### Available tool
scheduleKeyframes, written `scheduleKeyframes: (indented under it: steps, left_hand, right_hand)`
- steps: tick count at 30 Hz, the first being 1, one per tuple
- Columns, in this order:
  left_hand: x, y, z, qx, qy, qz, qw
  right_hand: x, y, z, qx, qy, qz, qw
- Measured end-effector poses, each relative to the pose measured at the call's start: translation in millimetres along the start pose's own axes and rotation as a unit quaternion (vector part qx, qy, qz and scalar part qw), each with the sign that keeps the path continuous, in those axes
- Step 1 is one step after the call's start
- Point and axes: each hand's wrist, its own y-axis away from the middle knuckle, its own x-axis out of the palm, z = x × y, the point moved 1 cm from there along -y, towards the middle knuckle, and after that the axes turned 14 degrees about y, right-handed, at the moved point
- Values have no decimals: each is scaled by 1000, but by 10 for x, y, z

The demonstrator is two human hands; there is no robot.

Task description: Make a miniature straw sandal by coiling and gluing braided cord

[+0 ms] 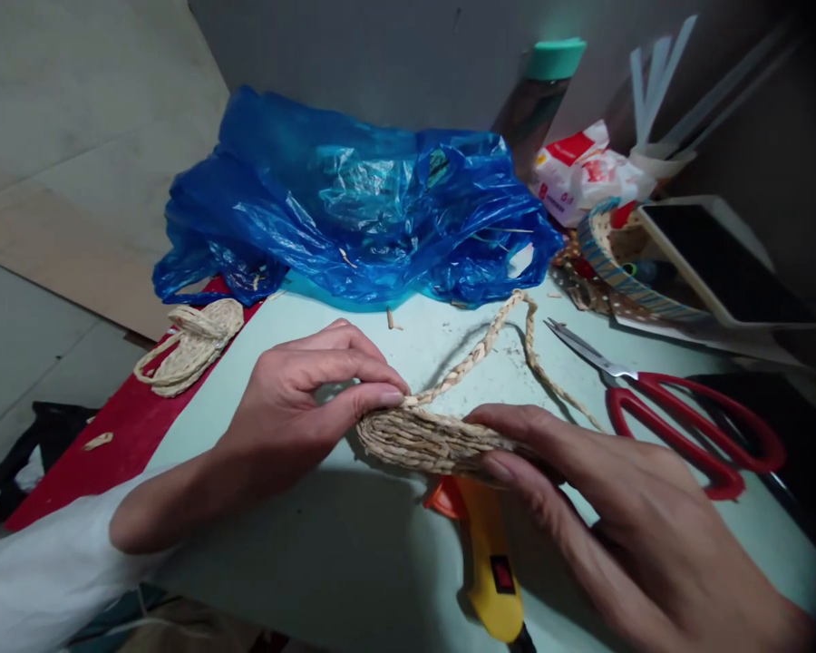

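Note:
A coiled, flat oval piece of braided straw [425,440] is held between my two hands above the table. My left hand [313,390] pinches the loose braid [472,363] against the coil's upper left edge. The braid's free end loops up and bends down to the right onto the tabletop. My right hand [605,490] grips the coil's right end, thumb and index finger pressed on it. Partly beneath the coil lies a yellow glue gun [493,562] with an orange part. Scissors with red handles [653,399] lie right of the braid, blades pointing up left.
A crumpled blue plastic bag [367,209] spreads along the back. On the left, a small woven straw slipper [197,345] rests at the red strip [129,426]. To the right are a basket [605,236], a tablet-like device [727,263], a tissue pack [585,177] and a bottle [540,91].

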Motion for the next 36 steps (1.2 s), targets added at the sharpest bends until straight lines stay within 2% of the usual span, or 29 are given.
scheduleKeyframes:
  steps: [5,18,27,32,36]
  left_hand:
    - [1,12,12,23,-32,43,998]
    - [43,19,8,107,-48,77,990]
    - [15,76,-79,144,-88,85,982]
    - [16,98,-119,160,-75,80,981]
    - [48,102,-111,160,-85,54,982]
  right_hand:
    - [14,-11,22,-3,-42,-1,999]
    - [60,-19,12,6,-55,-48,997]
    - [53,-12,7,7,-13,-90,996]
    - [33,22,12,5,8,-112,994]
    - [38,32,27,8,11,-114,993]
